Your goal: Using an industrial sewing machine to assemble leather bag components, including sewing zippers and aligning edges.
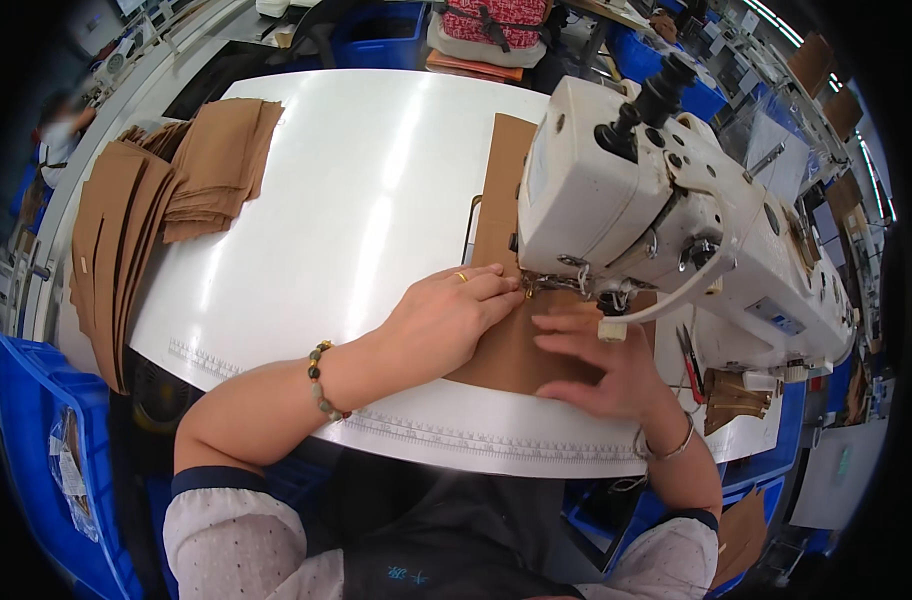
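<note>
A long brown piece of material (501, 365) lies under the needle area of a white sewing machine (586, 170). My left hand (451, 315), with a ring and a bead bracelet, rests on it just left of the presser foot, fingers lying close together and extended. My right hand (601, 360) is on the same piece below the machine head, fingers spread; part of it is slightly blurred. Red-handled snips (692, 365) lie to the right of that hand.
Stacked brown pieces (116, 240) lie on the white tabletop (346, 180) at left; more (736, 400) sit at right. Blue bins (51, 450) flank the table, and others stand behind with a red patterned bundle (491, 25). Another person (56, 140) is at the far left.
</note>
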Demonstrator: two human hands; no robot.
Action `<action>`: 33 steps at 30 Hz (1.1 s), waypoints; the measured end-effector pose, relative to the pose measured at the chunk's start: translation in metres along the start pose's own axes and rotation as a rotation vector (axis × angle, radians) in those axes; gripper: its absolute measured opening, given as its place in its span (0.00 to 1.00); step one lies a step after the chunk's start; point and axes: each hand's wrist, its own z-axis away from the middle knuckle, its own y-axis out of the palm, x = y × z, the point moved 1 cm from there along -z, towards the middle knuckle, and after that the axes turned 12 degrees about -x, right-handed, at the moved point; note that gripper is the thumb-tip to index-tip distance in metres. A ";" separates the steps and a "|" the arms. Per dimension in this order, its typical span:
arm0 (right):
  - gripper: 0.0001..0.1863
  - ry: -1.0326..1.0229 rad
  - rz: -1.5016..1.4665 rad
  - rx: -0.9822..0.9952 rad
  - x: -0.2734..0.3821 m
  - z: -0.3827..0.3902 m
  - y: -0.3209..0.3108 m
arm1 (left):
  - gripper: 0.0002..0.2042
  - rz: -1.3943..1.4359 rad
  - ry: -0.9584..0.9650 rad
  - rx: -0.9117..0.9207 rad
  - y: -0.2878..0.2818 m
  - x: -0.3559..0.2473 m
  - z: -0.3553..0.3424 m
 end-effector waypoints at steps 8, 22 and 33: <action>0.18 -0.428 0.612 -0.046 0.021 0.007 0.030 | 0.15 0.100 -0.215 -0.094 -0.018 0.002 -0.010; 0.06 -0.020 0.283 -0.385 0.005 0.003 0.012 | 0.06 -0.236 0.202 -0.090 0.002 -0.005 -0.001; 0.09 -0.042 0.087 -0.269 0.002 -0.001 0.010 | 0.05 -0.137 0.181 0.049 0.003 0.000 -0.007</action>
